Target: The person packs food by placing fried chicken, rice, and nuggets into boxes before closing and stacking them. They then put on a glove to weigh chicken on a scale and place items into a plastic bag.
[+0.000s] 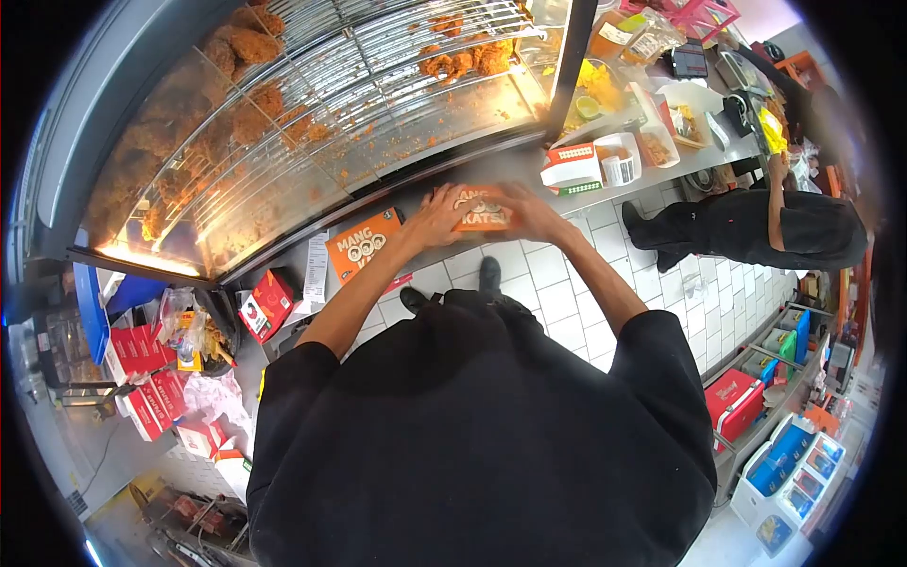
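Note:
An orange cardboard food box (pixel 482 210) with white lettering is between my two hands at the counter's front edge. My left hand (pixel 436 219) grips its left side, fingers over the lid. My right hand (pixel 529 214) is on the right side, somewhat blurred, its fingers curled over the top. The box looks closed; its underside is hidden. Just left of my left hand lies a second orange box (pixel 364 244) with similar print. A printed receipt (pixel 316 267) lies beside that one.
A heated display case (pixel 350 184) with wire racks holds fried chicken (pixel 468 60). Right of it stand a red and white carton (pixel 572 168) and open food boxes (pixel 652 142). A red box (pixel 268 304) sits left. A co-worker in black (pixel 746 227) stands at right on the tiled floor.

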{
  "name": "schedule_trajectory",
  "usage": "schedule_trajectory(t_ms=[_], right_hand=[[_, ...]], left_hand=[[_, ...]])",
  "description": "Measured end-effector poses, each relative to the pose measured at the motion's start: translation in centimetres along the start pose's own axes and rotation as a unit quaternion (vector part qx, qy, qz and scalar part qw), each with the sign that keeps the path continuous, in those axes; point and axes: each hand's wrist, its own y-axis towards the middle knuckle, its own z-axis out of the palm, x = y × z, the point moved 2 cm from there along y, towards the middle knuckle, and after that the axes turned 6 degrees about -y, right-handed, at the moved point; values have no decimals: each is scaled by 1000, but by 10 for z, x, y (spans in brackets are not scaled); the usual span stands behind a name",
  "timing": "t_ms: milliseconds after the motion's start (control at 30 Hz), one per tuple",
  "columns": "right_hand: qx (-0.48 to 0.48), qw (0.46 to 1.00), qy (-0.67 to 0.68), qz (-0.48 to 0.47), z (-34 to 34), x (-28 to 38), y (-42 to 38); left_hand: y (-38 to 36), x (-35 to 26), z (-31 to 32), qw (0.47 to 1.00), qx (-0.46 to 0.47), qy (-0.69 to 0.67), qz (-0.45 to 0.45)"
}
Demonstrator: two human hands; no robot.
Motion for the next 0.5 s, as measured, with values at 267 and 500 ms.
schedule_trajectory(t_ms=[267, 500], right_hand=[[-80, 973, -199, -79, 41, -3, -26], [-139, 978, -128, -84, 57, -7, -21]], left_hand=[[-12, -12, 25, 991, -124, 48, 11], [-13, -16, 30, 965, -234, 106, 41]])
